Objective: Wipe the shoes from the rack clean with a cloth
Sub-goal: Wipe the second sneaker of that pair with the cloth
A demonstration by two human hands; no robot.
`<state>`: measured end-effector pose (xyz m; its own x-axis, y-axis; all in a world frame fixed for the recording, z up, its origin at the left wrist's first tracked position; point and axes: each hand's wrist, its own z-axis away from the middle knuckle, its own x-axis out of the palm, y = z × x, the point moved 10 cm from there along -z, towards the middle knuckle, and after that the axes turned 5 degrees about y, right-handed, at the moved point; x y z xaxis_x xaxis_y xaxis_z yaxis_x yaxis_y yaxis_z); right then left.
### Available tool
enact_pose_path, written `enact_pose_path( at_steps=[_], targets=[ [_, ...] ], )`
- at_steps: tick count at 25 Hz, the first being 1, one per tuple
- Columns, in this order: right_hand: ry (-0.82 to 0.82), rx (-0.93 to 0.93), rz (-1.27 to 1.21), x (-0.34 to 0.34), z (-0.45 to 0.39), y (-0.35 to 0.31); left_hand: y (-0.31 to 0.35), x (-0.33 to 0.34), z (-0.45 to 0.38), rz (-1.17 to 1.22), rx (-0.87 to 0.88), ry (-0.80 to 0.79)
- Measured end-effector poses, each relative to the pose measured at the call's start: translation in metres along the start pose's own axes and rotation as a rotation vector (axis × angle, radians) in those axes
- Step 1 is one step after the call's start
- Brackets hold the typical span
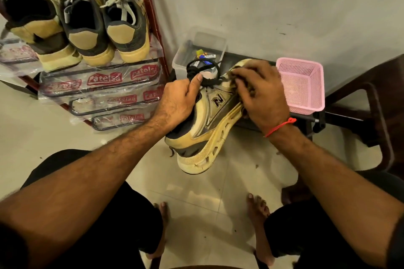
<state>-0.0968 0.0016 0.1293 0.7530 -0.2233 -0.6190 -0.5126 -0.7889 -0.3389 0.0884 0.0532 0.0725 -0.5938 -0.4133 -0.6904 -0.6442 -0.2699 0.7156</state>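
Observation:
A tan and dark sneaker (209, 124) with an N logo and black laces is held in the air above the floor, heel toward me, sole turned right. My left hand (179, 100) grips its collar, thumb up by the laces. My right hand (260, 91) presses a dark crumpled cloth (237, 81) against the toe end, fingers curled over it. Most of the cloth is hidden under the fingers. Three more tan and dark shoes (85, 26) stand on the top shelf of the red shoe rack (153, 35) at the upper left.
A clear plastic box (181, 57) of small items and a pink mesh basket (306, 85) sit against the wall behind the shoe. A dark chair (376, 111) stands at the right. My bare feet rest on the tiled floor (196, 192) below.

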Motion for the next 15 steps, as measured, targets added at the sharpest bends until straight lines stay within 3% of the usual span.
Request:
enact_pose_path(
  at_steps=[2, 6, 7, 10, 12, 15],
  targets=[
    [-0.018, 0.055, -0.043, 0.004, 0.005, -0.003, 0.004, 0.004, 0.002, 0.002, 0.01, -0.003],
    [-0.176, -0.239, -0.123, 0.021, 0.038, -0.09, -0.005, 0.015, 0.0, 0.321, -0.056, -0.076],
    [-0.153, -0.221, -0.091, 0.018, 0.03, -0.076, -0.002, 0.012, 0.0, 0.255, -0.004, -0.064],
    [-0.039, 0.087, 0.024, -0.003, -0.002, 0.009, 0.007, 0.003, 0.003, 0.077, 0.086, 0.011],
    [-0.045, 0.148, -0.014, -0.001, 0.005, 0.011, 0.006, 0.002, 0.002, 0.065, 0.071, 0.029],
    [-0.181, -0.16, -0.233, 0.017, 0.039, -0.086, -0.011, -0.007, -0.008, 0.084, -0.076, 0.074]
  ],
)
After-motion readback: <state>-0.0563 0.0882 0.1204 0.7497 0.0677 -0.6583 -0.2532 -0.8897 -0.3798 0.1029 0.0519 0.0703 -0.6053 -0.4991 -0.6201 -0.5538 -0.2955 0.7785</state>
